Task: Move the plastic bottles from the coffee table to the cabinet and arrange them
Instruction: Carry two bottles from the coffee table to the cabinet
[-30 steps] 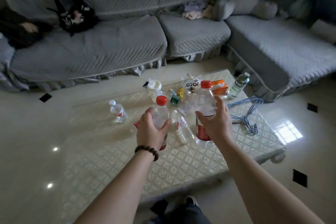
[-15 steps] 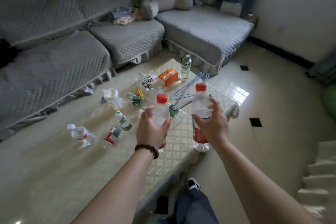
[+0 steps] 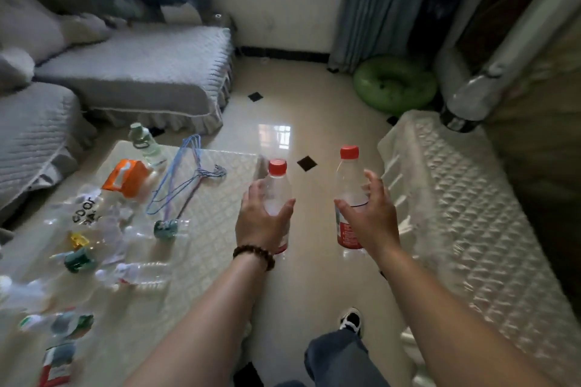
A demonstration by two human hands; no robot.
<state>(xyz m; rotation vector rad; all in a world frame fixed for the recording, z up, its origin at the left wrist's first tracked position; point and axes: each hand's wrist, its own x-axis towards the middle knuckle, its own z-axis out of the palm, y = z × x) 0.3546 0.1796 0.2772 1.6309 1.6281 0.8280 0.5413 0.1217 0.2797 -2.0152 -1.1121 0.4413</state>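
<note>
My left hand (image 3: 261, 220) grips a clear bottle with a red cap (image 3: 278, 185), held upright over the floor just right of the coffee table (image 3: 220, 185). My right hand (image 3: 371, 217) grips a taller red-capped bottle (image 3: 348, 179), also upright, above the floor. Several more plastic bottles lie on the coffee table at the left, among them a green-capped one (image 3: 144, 144) standing at the far edge and a clear one (image 3: 141, 273) lying flat. The cabinet (image 3: 465, 204), under a clear patterned cover, runs along the right.
An orange box (image 3: 125, 177), blue wire hangers (image 3: 185, 179) and a plastic bag (image 3: 85, 214) lie on the coffee table. The grey sofa (image 3: 132, 78) stands behind it. A green cushion (image 3: 394, 85) sits on the floor by the curtain. My foot (image 3: 351, 320) is on the tiles between table and cabinet.
Both bottles have been lifted off the coffee table and carried right. My view has swung right, so the cabinet now shows and the table has slid left.
</note>
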